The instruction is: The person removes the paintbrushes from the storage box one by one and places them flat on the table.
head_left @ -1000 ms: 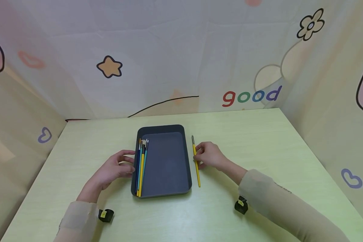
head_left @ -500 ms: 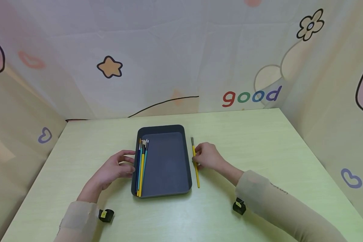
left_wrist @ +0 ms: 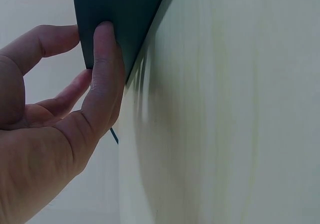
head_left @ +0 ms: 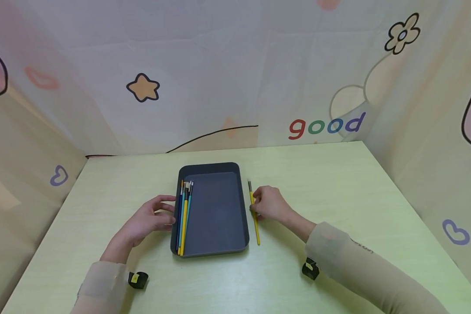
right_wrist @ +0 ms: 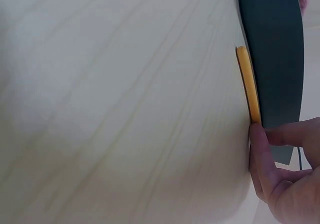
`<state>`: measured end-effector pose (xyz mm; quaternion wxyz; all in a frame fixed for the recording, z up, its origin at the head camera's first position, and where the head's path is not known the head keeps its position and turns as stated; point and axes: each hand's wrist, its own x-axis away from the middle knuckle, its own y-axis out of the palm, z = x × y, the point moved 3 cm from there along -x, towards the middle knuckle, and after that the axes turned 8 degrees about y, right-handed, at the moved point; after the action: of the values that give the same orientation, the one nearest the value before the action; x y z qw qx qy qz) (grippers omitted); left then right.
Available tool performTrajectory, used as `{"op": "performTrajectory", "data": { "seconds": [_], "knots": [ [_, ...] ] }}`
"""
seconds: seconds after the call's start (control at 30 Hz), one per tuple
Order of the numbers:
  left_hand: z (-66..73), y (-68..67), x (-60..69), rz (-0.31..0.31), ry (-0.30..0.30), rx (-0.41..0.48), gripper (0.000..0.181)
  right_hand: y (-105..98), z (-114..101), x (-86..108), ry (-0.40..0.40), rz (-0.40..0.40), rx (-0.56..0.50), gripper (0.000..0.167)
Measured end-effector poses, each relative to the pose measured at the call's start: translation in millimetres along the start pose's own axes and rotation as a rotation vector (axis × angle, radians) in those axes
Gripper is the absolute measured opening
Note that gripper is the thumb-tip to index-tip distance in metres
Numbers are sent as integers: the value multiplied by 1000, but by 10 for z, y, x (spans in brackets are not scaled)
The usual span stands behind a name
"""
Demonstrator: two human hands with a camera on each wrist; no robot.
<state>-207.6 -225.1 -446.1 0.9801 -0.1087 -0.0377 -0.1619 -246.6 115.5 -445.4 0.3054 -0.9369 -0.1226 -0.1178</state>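
Note:
A dark grey rectangular tray (head_left: 216, 213) lies on the table. Inside, along its left wall, several paintbrushes (head_left: 184, 222) with blue, teal and yellow handles rest side by side, bristles toward the far end. The left hand (head_left: 151, 218) touches the tray's outer left wall with spread fingertips, which the left wrist view shows against the dark wall (left_wrist: 115, 4). Just right of the tray, the right hand (head_left: 270, 204) pinches a yellow paintbrush (head_left: 257, 231) near its middle. In the right wrist view its yellow handle (right_wrist: 248, 84) lies along the table beside the tray wall.
The pale wooden table (head_left: 322, 174) is enclosed by printed fabric (head_left: 220, 65) at the back and both sides. Small black devices (head_left: 138, 280) sit by each wrist cuff.
The right hand has shifted slightly left and toward the person, and the yellow paintbrush has slid a little nearer with it. The left hand, tray and other brushes stay put.

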Motion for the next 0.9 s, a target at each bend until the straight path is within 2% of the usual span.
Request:
{"op": "performTrajectory", "data": {
  "seconds": [0.5, 0.63, 0.9],
  "knots": [
    [-28, -2, -7, -1, 0, 3, 67, -46, 49, -10, -31, -13, -34, 34],
    [-28, -2, -9, 1, -2, 1, 67, -43, 40, -13, -33, -14, -58, 30],
    [-32, -10, -3, 1, -10, 3, 68, -36, -78, 7, -62, 35, -137, 18]
  ]
}}
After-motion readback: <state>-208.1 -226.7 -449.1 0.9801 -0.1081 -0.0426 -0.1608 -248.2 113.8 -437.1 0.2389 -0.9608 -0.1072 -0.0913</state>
